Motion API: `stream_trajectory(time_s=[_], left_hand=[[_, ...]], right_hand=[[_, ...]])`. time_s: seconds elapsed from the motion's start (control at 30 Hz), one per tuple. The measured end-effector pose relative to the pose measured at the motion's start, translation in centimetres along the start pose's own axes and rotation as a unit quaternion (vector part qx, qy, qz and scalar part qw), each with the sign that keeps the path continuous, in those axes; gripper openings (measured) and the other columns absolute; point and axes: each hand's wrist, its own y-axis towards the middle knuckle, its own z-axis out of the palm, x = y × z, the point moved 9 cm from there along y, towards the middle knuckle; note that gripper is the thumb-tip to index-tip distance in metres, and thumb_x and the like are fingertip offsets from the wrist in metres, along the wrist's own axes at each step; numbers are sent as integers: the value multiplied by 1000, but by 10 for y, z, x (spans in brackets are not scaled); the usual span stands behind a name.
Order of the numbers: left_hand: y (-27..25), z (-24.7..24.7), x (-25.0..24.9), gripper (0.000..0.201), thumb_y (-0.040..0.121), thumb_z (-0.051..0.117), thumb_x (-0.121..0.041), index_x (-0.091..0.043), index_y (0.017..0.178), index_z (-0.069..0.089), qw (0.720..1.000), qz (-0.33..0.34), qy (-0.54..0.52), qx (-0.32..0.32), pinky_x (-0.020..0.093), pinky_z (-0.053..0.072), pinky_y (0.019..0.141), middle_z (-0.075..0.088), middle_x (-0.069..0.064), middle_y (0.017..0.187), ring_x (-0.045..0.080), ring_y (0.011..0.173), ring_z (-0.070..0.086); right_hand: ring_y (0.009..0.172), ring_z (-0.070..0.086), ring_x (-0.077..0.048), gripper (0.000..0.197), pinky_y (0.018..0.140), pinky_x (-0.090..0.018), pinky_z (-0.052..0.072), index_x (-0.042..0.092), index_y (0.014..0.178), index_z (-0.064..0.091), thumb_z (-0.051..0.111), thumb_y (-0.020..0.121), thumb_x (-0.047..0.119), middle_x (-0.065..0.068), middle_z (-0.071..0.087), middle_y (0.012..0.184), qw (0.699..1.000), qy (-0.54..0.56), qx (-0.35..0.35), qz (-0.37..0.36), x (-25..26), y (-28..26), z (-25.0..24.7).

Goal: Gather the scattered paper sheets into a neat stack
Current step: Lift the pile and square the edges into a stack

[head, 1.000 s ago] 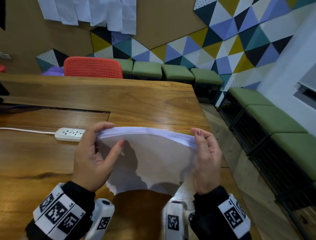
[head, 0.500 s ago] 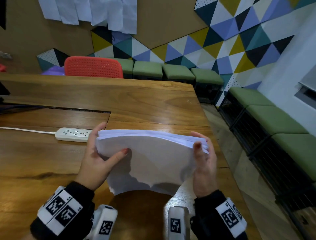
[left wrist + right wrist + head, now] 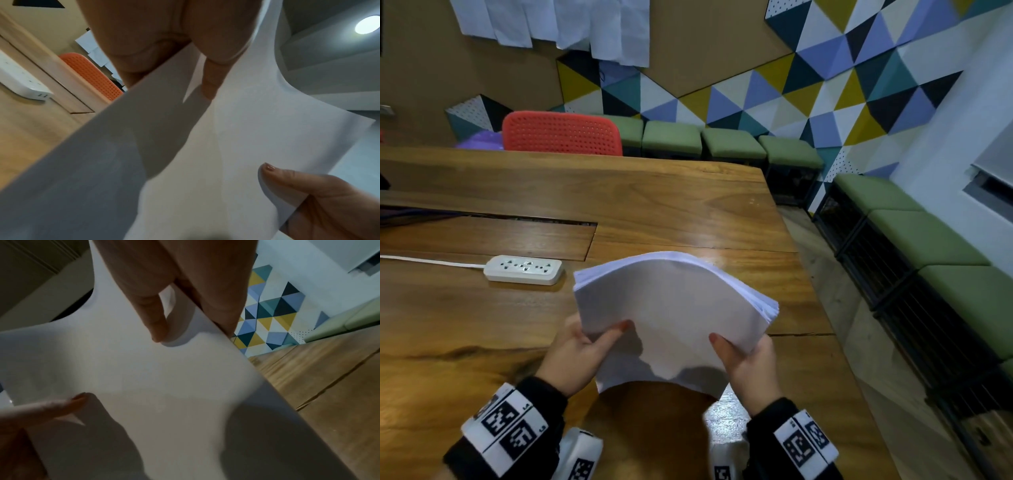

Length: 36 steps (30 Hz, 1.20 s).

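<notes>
The stack (image 3: 671, 315) is being held up in the air above the counter (image 3: 654, 205), bowing into an arch with its upper edge curving over and its right edges fanning slightly, so the sheets are not yet flush. The left hand (image 3: 578, 353) is gripping the stack's lower left side, thumb lying across the near face and the other fingers (image 3: 144, 48) curling behind, pinching the paper between them. The right hand (image 3: 750, 366) is doing the same on the lower right, thumb pressing on the near face while its fingers (image 3: 216, 296) are wrapping round the edge at the back. Holding both sides low like this is probably letting the sheets loosen and slide against each other, which would suit squaring them by tapping an edge down on the counter; that is a judgement, not something shown. No loose sheets are lying on the counter in view, so the gathering seems done and only the aligning remains. A power strip (image 3: 524, 269) with its cable is lying on the counter just left of the stack, clear of it. Behind the counter a red chair (image 3: 561, 132) is standing, and green benches (image 3: 732, 144) are lining the patterned wall.
</notes>
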Motion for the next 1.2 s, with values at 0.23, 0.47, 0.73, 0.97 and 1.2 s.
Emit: stream_trajectory(time_s=[0.23, 0.47, 0.73, 0.97, 1.2], left_hand=[[0, -5, -2, 19, 83, 61, -5, -24, 84, 61, 1000, 15, 1, -17, 16, 49, 61, 65, 1, 84, 11, 81, 61], [-3, -4, 18, 15, 83, 63, -8, -23, 81, 58, 998, -49, 0, -26, 15, 43, 56, 62, 0, 82, 11, 79, 56], [-3, -20, -16, 83, 27, 88, -45, -38, 98, 47, 999, 17, -29, -28, 24, 54, 73, 56, -7, 99, 7, 93, 56], [5, -15, -59, 91, 32, 71, -78, -31, 106, 49, 984, 130, -122, -13, 14, 52, 56, 57, -4, 93, -4, 74, 63], [3, -32, -75, 74, 52, 57, -83, -38, 110, 44, 977, 167, -78, -110, 24, 49, 77, 71, -8, 82, 6, 85, 65]], right_hand=[[86, 63, -19, 17, 68, -27, 52, 24, 83, 57, 66, 83, 10, 2, 65, 85, 1000, 11, 4, -2, 2, -4, 2], [85, 65, -19, 14, 65, -18, 53, 21, 86, 59, 66, 82, 9, -2, 67, 87, 999, -27, 13, 15, -15, -1, 5], [100, 65, -15, 77, 76, -29, 56, 33, 106, 53, 86, 38, 50, 2, 67, 104, 998, 41, 18, -41, 13, -7, 1], [95, 68, -14, 69, 68, -23, 55, 39, 106, 57, 78, 45, 65, 0, 69, 104, 982, 111, 62, -140, 71, -10, 12], [107, 58, -37, 65, 86, -60, 49, 51, 108, 51, 60, 51, 82, -7, 59, 116, 984, 57, -40, -166, 86, -14, -4]])
